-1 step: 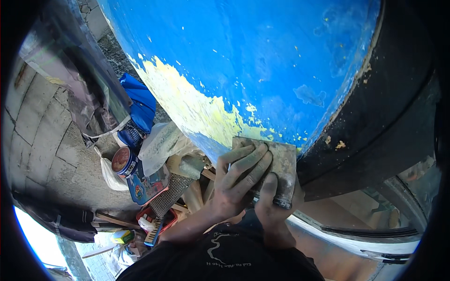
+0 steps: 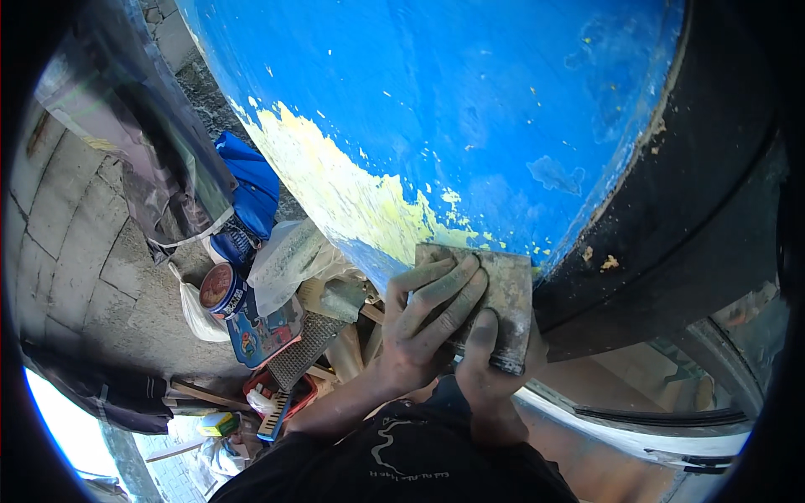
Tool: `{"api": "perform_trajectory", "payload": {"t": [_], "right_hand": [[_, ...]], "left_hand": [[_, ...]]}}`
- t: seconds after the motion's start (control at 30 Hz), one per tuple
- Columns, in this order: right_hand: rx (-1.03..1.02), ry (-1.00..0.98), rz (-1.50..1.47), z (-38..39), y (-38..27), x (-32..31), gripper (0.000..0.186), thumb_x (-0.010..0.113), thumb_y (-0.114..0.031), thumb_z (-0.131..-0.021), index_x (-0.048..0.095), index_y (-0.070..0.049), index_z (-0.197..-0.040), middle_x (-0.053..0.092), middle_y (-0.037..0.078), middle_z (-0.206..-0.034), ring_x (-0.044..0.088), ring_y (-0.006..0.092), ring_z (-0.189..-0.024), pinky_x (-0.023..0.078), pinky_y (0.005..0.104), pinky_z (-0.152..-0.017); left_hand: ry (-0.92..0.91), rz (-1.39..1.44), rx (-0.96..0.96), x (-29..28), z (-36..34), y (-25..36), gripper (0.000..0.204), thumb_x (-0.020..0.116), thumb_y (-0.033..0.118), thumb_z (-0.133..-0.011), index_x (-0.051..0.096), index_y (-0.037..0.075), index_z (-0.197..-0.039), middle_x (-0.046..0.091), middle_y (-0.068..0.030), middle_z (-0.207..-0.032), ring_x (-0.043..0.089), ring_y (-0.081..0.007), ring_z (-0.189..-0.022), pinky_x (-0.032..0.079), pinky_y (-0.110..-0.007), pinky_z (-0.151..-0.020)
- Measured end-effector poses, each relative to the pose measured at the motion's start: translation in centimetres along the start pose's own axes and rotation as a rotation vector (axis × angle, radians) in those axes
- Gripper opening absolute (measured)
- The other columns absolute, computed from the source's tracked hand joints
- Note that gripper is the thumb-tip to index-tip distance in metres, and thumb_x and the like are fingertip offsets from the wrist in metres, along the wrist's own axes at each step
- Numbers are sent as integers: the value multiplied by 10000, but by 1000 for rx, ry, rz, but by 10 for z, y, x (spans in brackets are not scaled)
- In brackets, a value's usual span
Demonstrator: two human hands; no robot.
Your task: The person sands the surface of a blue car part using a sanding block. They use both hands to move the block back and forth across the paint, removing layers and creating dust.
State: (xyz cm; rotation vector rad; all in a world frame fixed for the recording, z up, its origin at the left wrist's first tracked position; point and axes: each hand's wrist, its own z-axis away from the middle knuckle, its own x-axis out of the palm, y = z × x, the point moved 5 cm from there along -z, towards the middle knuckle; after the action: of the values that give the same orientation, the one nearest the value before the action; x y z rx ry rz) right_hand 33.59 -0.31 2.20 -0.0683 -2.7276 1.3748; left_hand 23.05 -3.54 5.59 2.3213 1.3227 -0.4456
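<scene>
A worn grey, flat rectangular scraper (image 2: 511,289) lies with its far edge against the blue painted curved panel (image 2: 470,92). My right hand (image 2: 495,377) grips it from the near right side, thumb on top and the other fingers hidden underneath. My left hand (image 2: 428,323) presses bent fingers onto its left part, the fingertips near the upper edge. Just beyond and left of the scraper, the blue paint is gone in a wide pale-yellow patch (image 2: 344,184) with ragged edges. Dust coats both hands.
A black curved band (image 2: 671,210) borders the panel at right. To the left stand an open round tin (image 2: 220,289), a clear plastic bag (image 2: 285,260), a grey mesh-like sheet (image 2: 310,348), a blue-handled brush (image 2: 272,423) and a red tray (image 2: 306,394) on the ground.
Almost nothing differs. The scraper and both hands keep their places, while the panel sits a few pixels further right in view.
</scene>
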Motion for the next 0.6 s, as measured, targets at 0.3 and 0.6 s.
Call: {"api": "perform_trajectory", "payload": {"t": [0.3,0.6], "right_hand": [[-35,-112,331,-1,-15,-5,351,534,-132,-846,563,121,-1089,649,171,-995,640,217,-881,510,319,-764],[-420,-199,482,11,-19,3,438,526,-170,-856,510,156,-1148,625,236,-1064,662,299,-877,536,348,-771]], "left_hand": [[-14,51,1,-12,-17,0,444,732,92,-640,684,7,-1073,625,-105,-1149,574,-273,-1004,491,-386,-884],[-137,159,-30,-6,6,-6,493,683,84,-681,642,33,-1170,588,-88,-1252,541,-246,-1107,431,-369,-957]]}}
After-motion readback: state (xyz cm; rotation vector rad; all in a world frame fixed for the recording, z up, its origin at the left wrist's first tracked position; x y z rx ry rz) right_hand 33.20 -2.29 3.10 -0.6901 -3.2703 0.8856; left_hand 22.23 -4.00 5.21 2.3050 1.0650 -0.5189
